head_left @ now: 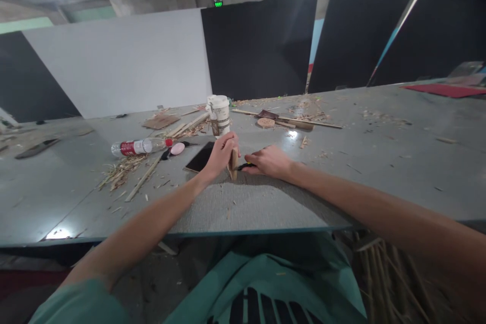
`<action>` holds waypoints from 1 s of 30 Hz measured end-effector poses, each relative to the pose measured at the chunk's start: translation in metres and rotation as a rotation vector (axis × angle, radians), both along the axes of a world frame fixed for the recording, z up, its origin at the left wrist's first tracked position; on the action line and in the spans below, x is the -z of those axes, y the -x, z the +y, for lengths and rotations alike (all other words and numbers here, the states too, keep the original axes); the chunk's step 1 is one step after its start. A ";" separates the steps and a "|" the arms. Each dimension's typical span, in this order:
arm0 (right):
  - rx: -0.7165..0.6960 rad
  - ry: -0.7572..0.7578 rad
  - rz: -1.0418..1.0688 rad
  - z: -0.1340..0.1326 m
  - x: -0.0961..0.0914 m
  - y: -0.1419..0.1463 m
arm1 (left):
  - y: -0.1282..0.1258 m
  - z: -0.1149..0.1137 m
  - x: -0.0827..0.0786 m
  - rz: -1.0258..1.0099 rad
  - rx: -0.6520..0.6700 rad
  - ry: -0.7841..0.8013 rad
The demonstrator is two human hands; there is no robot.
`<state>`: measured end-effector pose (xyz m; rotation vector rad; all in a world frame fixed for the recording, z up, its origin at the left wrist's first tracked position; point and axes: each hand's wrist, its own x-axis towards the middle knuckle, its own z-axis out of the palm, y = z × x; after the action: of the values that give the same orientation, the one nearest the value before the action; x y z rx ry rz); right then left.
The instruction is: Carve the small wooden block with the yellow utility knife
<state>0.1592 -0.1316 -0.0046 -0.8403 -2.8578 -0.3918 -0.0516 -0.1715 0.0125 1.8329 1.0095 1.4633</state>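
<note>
I record the left hand clamped on a wood piece, held upright at the counter; the right hand grips a knife (black and yellow) against its side.

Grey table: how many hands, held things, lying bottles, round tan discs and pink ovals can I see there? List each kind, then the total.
Hands: 2, the left hand and right hand
Held things: 2, a wooden piece and a dark tool
Lying bottles: 1, a clear bottle
Round discs: 1, a tan disc
Ovals: 1, a pink oval
Total: 7
</note>
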 end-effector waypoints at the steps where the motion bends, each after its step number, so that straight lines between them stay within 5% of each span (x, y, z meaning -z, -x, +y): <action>1: 0.003 0.000 0.001 0.000 0.000 0.000 | 0.000 0.000 0.000 -0.002 0.001 0.004; 30: -0.123 -0.034 -0.030 0.011 0.007 0.001 | 0.004 0.013 0.009 0.004 -0.090 -0.009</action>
<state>0.1586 -0.1210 -0.0121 -0.6543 -2.9027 -0.4398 -0.0560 -0.1586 0.0038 1.8186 1.1019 1.5188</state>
